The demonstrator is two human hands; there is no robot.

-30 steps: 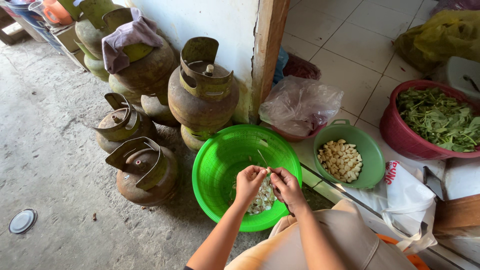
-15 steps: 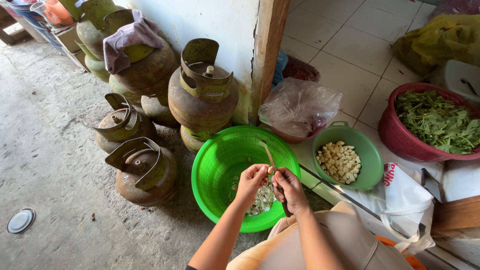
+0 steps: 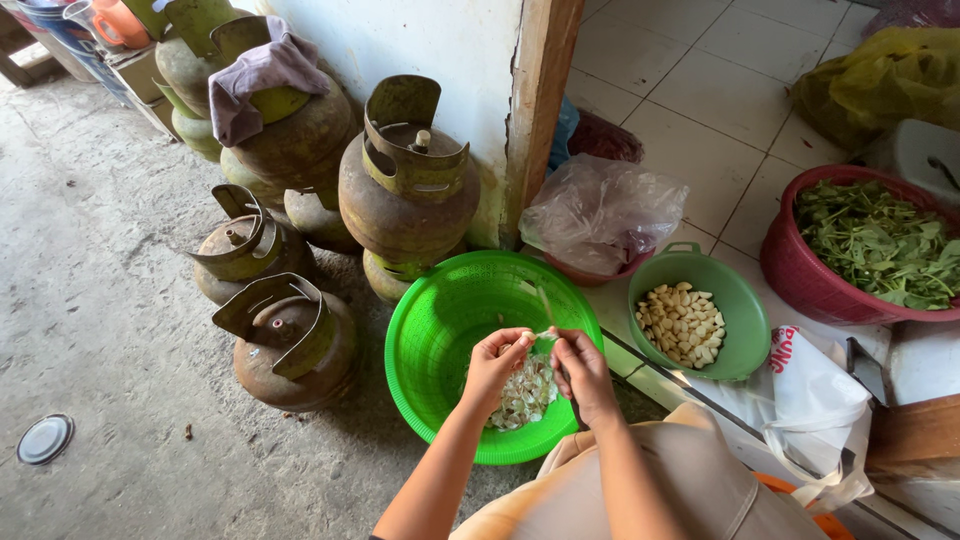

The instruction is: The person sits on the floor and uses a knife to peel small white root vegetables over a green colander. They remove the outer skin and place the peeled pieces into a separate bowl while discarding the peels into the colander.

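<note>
My left hand [image 3: 495,365] and my right hand [image 3: 583,372] meet over a bright green basket [image 3: 440,320] on the ground, pinching a small pale garlic clove [image 3: 541,337] between the fingertips. My right hand also grips a thin dark blade that is mostly hidden by the fingers. Pale papery garlic peels [image 3: 527,395] lie in a heap in the basket just under my hands. To the right, a smaller green bowl [image 3: 741,300] holds several peeled cloves [image 3: 683,324].
Several rusty green gas cylinders [image 3: 405,185] stand at the left against a white wall, one with a cloth on top. A wooden post [image 3: 540,90], a clear plastic bag [image 3: 603,212], a red basket of leafy greens [image 3: 870,245] and a white plastic bag [image 3: 815,400] surround me.
My hands stay over the green basket and have shifted slightly. A thin strip that stuck up above my fingers half a second ago is no longer raised.
</note>
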